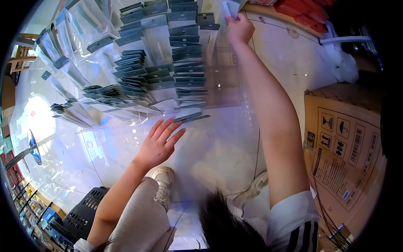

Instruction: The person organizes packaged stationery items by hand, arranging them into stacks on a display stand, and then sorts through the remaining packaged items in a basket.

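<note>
Rows of clear plastic packets (157,44) topped with dark gray-green header cards (185,30) spread across a glossy tiled floor (218,159), directly ahead of a person's 2 bare hands. The right hand (240,30), at the end of an outstretched arm, pinches a pale, flat packet (230,9) between thumb and curled fingers just beyond the upper right corner of the rows; the far end of that packet runs past the edge of view. The left hand (158,143) is relaxed and released, palm down with fingers extended, its fingertips just beside the lowest packet (193,115) at the near edge of the spread; whether they touch it cannot be told.

The packets overlap like shingles, their cards stacked in tight columns at center and fanned out at lower left, where the clear sleeves lie slanted. Many cards bear a small hole, and the sleeves shine under the light. A transparent plastic sheet (224,86) shows beside the right-hand column. A printed cardboard box (344,147) stands to the right of the right arm, with red packages (302,14) at upper right.
</note>
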A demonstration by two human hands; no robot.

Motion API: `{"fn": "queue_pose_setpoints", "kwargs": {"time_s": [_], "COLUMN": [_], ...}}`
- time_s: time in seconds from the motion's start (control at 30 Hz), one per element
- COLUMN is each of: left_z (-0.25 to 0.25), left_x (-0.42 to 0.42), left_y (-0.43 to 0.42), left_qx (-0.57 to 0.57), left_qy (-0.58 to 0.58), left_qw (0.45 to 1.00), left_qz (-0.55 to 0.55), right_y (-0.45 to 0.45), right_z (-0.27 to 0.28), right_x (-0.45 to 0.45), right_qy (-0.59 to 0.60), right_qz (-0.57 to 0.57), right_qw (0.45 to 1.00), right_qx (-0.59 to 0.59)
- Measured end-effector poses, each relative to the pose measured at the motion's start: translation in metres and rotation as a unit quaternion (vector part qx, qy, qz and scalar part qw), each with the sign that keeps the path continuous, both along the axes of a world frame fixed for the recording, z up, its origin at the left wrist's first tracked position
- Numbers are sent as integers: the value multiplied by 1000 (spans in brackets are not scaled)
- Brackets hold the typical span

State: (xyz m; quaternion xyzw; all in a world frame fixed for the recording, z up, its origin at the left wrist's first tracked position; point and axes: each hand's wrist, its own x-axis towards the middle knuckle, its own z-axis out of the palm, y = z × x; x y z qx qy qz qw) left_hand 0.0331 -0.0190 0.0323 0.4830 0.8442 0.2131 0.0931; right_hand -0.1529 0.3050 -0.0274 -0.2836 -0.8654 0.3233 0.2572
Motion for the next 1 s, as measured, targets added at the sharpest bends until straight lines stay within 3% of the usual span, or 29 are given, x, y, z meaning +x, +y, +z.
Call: {"fn": "queue_pose_setpoints", "kwargs": {"time_s": [0.07, 0.17, 0.27, 0.3, 0.4, 0.53, 0.57, 0.67, 0.7, 0.8, 0.9, 0.93, 1.0], "left_z": [0, -1, -3, -4, -4, -3, -2, 0, 0, 7, 15, 27, 76], "left_x": [-2, -5, -8, -8, -7, -5, -4, -2, -1, -2, -1, -3, -10], "left_y": [1, 6, 9, 9, 9, 11, 12, 16, 17, 19, 11, 12, 25], "left_qx": [5, 7, 4, 2, 1, -1, 2, 10, 12, 31, 42, 104, 226], "left_qy": [-3, 3, 12, 12, 24, 19, 16, 0, -8, 0, -178, -299, -516], "left_qw": [1000, 1000, 1000, 999, 999, 999, 999, 999, 999, 999, 982, 948, 826], "left_qz": [-6, -20, -29, -30, -32, -29, -30, -37, -39, -32, -42, -22, 21], "right_y": [-7, -15, -22, -23, -10, 1, 7, 9, 10, -8, 2, 1, -10], "right_z": [16, 17, 20, 14, 8, -17, -34, -51, -50, -22, -10, -6, 5], "right_x": [2, 0, -2, -6, -9, -14, -20, -16, -15, 3, 23, 38, 88], "right_qy": [131, 177, 151, 118, -35, 11, -11, -155, -156, 19, 88, 124, 192], "right_qz": [47, 185, 235, 250, 173, 271, 279, 259, 255, 121, 125, 126, 111], "right_qw": [989, 923, 916, 936, 952, 909, 932, 911, 929, 990, 966, 956, 929], "right_qx": [-44, -287, -288, -216, -250, -316, -232, -283, -217, -71, -210, -235, -295]}}
